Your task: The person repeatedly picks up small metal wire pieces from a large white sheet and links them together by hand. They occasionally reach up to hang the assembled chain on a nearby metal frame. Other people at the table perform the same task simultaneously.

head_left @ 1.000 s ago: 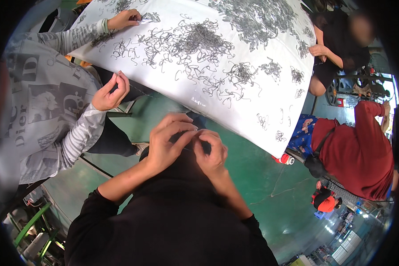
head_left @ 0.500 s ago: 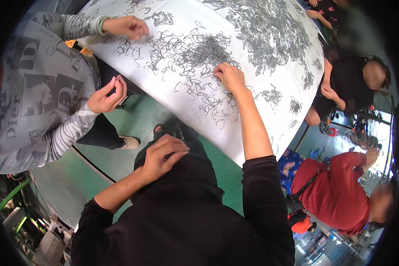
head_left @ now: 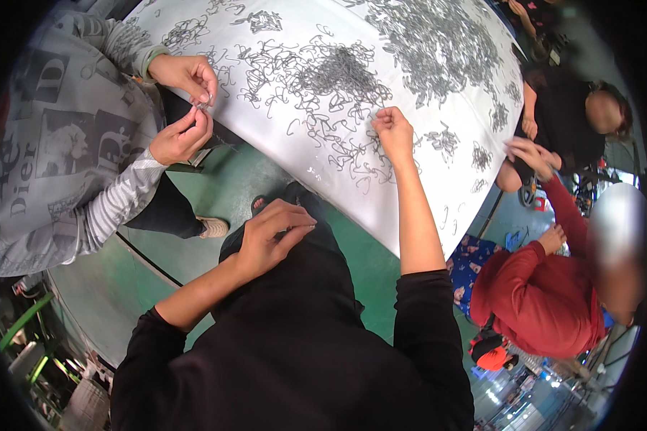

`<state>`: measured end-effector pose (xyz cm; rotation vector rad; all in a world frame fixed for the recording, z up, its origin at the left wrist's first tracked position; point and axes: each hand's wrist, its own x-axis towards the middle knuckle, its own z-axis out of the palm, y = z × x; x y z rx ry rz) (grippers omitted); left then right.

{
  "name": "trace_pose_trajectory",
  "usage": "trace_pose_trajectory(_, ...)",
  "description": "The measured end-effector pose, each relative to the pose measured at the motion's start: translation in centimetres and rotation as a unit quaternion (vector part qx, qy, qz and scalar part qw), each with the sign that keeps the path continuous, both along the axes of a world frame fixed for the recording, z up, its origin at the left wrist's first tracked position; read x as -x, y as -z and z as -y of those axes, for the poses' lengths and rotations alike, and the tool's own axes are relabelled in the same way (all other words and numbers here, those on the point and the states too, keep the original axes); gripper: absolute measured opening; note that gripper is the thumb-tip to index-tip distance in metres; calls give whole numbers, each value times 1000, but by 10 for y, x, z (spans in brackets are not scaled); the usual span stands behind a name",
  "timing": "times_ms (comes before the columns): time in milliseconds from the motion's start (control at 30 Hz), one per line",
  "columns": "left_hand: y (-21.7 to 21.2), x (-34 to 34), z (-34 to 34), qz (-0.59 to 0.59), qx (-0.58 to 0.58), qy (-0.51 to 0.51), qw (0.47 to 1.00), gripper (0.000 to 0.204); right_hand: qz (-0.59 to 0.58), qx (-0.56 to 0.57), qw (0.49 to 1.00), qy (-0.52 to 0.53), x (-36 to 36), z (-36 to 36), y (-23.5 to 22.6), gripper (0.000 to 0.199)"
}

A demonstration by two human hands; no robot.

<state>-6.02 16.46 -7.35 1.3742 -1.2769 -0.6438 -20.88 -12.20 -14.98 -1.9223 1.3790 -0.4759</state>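
Many small dark bent wire hooks (head_left: 338,72) lie in a loose, tangled heap on the white table (head_left: 305,161). At the heap's right edge is my right hand (head_left: 395,135), thumb and fingertips pinched together just over the sheet. Whatever sits in that pinch is too small to make out. My left hand (head_left: 272,233) is held over my lap, off the table, its thumb pressed to the fingers. Something tiny may be at those fingertips, but I cannot tell what.
A denser spread of grey metal pieces (head_left: 446,50) covers the table's far side, with small clusters (head_left: 442,142) to the right. On my left a co-worker's hands (head_left: 194,108) meet at a small piece. A person in a red top (head_left: 539,302) is at the right.
My right hand has drawn back slightly, down and to the right from the heap. The left co-worker's hands have come together. The person in red has stretched an arm toward the table.
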Motion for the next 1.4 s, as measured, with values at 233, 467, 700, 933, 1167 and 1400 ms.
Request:
trace_pose_trajectory(233,-5,-3,-6,-26,-17,35,999,17,325,-236,903,153,21,-105,-74,30)
trace_pose_trajectory(467,-6,1,-10,-39,10,30,999,20,396,-226,880,134,11,-245,-140,23)
trace_pose_trajectory(700,-2,7,-11,-24,13,40,999,26,400,-186,881,172,8,-259,-129,20)
trace_pose_trajectory(933,5,15,1,13,76,97,992,36,410,-64,896,160,15,-267,-112,18)
trace_pose_trajectory(1167,45,12,141,84,72,-13,994,22,265,142,954,17,37,-247,-104,24)
trace_pose_trajectory(1400,91,43,352,221,-29,20,975,12,247,167,951,-79,59,-218,-97,25)
